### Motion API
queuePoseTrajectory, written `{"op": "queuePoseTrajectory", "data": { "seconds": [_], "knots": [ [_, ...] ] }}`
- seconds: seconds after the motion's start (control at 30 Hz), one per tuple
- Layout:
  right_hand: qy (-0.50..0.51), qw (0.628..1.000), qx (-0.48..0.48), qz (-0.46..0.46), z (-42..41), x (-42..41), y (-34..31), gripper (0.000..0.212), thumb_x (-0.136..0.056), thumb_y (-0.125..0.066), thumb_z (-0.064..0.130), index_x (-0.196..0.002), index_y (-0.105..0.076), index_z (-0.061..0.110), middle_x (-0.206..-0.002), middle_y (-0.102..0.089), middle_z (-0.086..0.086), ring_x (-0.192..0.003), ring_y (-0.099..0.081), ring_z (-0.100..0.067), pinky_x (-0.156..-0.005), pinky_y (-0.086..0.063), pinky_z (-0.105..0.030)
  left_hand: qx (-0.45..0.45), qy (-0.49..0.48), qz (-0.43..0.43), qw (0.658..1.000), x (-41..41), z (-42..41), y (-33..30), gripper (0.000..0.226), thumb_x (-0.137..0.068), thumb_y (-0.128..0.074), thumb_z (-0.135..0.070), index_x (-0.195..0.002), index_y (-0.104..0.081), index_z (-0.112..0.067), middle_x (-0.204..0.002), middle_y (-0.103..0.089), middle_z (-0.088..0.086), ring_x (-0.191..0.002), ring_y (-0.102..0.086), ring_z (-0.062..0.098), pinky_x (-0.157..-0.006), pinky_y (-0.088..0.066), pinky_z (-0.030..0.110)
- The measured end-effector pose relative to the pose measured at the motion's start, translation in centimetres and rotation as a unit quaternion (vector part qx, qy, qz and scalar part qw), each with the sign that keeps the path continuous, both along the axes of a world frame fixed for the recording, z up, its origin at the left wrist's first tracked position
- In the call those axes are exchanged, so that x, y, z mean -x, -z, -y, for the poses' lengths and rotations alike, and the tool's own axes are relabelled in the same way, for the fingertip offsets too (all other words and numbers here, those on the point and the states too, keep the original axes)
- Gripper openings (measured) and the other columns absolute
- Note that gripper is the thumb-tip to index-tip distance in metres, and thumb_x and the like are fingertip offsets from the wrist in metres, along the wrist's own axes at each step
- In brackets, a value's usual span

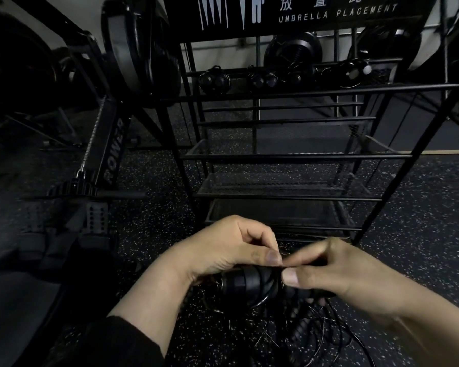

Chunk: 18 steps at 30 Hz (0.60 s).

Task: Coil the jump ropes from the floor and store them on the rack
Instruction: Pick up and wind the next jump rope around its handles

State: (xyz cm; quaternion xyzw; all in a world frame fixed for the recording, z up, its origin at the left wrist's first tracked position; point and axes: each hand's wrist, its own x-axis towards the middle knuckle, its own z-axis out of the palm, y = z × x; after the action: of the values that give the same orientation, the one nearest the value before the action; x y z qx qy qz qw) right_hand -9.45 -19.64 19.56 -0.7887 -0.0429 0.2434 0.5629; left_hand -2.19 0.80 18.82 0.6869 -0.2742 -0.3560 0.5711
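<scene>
A black metal rack (289, 157) with several shelves stood on the speckled floor (421, 202), a sign (337, 11) reading "UMBRELLA PLACEMENT" across its top. Coiled ropes (260, 79) sat on its upper shelf. Left of it stood an exercise machine (109, 160). In front of the rack, the left hand (223, 250) had its grip closed around black jump rope handles (249, 283), while the right hand (337, 271) pinched the thin cord (284, 264) at the handles. Loose cord (316, 337) lay tangled on the floor below.
</scene>
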Motion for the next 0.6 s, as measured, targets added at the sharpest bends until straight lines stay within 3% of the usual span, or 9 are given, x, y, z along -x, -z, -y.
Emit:
{"op": "queuePoseTrajectory", "data": {
  "seconds": [0.13, 0.2, 0.27, 0.33, 0.4, 0.5, 0.6],
  "knots": [
    [-0.006, 1.0, -0.002, 0.001, 0.6, 0.1, 0.4, 0.076, -0.031, -0.067, 0.098, -0.094, -0.075, 0.057, -0.108, -0.076, 0.011, -0.108, -0.069, -0.013, -0.089, -0.056, -0.02, -0.054, -0.011, 0.049, 0.997, -0.1, 0.2, -0.4, 0.01, -0.078, -0.081, -0.032, -0.073, -0.073, -0.03, -0.067, -0.065, -0.013, -0.063, -0.054, 0.0, -0.062, -0.042, 0.015],
    [-0.02, 1.0, -0.005, -0.02, 0.4, 0.2, 0.1, 0.071, -0.039, -0.067, 0.097, -0.098, -0.071, 0.058, -0.114, -0.075, 0.005, -0.109, -0.071, -0.015, -0.097, -0.056, -0.031, -0.071, -0.019, 0.06, 0.995, 0.0, 0.3, -0.7, 0.011, -0.081, -0.079, -0.024, -0.074, -0.071, -0.024, -0.062, -0.062, -0.014, -0.058, -0.05, -0.002, -0.057, -0.039, 0.012],
    [-0.029, 0.999, 0.002, -0.045, -0.1, 0.4, -0.6, 0.057, -0.056, -0.063, 0.093, -0.097, -0.07, 0.054, -0.106, -0.077, 0.011, -0.109, -0.07, -0.01, -0.1, -0.054, -0.039, -0.081, -0.017, 0.076, 0.994, 0.1, 0.6, -0.8, 0.012, -0.083, -0.079, -0.023, -0.074, -0.071, -0.022, -0.061, -0.061, -0.013, -0.058, -0.048, -0.001, -0.056, -0.037, 0.013],
    [-0.024, 0.997, 0.018, -0.067, -0.1, 0.3, -1.0, 0.057, -0.073, -0.052, 0.088, -0.091, -0.07, 0.037, -0.091, -0.078, 0.011, -0.096, -0.073, -0.003, -0.091, -0.058, -0.026, -0.087, -0.015, 0.089, 0.992, 0.3, 0.9, -0.8, 0.013, -0.083, -0.079, -0.024, -0.074, -0.071, -0.021, -0.061, -0.061, -0.014, -0.058, -0.049, -0.001, -0.057, -0.038, 0.013],
    [-0.026, 0.995, 0.048, -0.081, 0.1, 0.3, -1.5, 0.047, -0.074, -0.047, 0.073, -0.079, -0.065, 0.029, -0.073, -0.071, 0.016, -0.07, -0.069, 0.004, -0.068, -0.053, -0.008, -0.09, -0.014, 0.095, 0.991, 0.4, 1.0, -0.7, 0.013, -0.084, -0.08, -0.025, -0.075, -0.072, -0.019, -0.062, -0.061, -0.011, -0.059, -0.049, 0.001, -0.058, -0.038, 0.015],
    [-0.054, 0.992, 0.075, -0.083, -0.3, 0.2, -2.0, 0.04, -0.069, -0.053, 0.066, -0.079, -0.061, 0.028, -0.064, -0.061, 0.019, -0.055, -0.056, 0.006, -0.054, -0.047, -0.006, -0.094, -0.003, 0.104, 0.99, 0.4, 1.1, -0.4, 0.015, -0.085, -0.08, -0.028, -0.079, -0.074, -0.017, -0.069, -0.062, 0.001, -0.066, -0.049, 0.011, -0.064, -0.039, 0.029],
    [-0.063, 0.993, 0.072, -0.074, -0.6, 0.2, -1.3, 0.043, -0.065, -0.061, 0.068, -0.076, -0.062, 0.026, -0.057, -0.056, 0.019, -0.052, -0.054, 0.006, -0.053, -0.043, -0.009, -0.086, 0.021, 0.092, 0.992, 0.7, 1.6, -0.1, 0.012, -0.088, -0.078, -0.022, -0.081, -0.074, -0.014, -0.07, -0.063, -0.002, -0.066, -0.051, 0.008, -0.063, -0.041, 0.024]
  ]
}}
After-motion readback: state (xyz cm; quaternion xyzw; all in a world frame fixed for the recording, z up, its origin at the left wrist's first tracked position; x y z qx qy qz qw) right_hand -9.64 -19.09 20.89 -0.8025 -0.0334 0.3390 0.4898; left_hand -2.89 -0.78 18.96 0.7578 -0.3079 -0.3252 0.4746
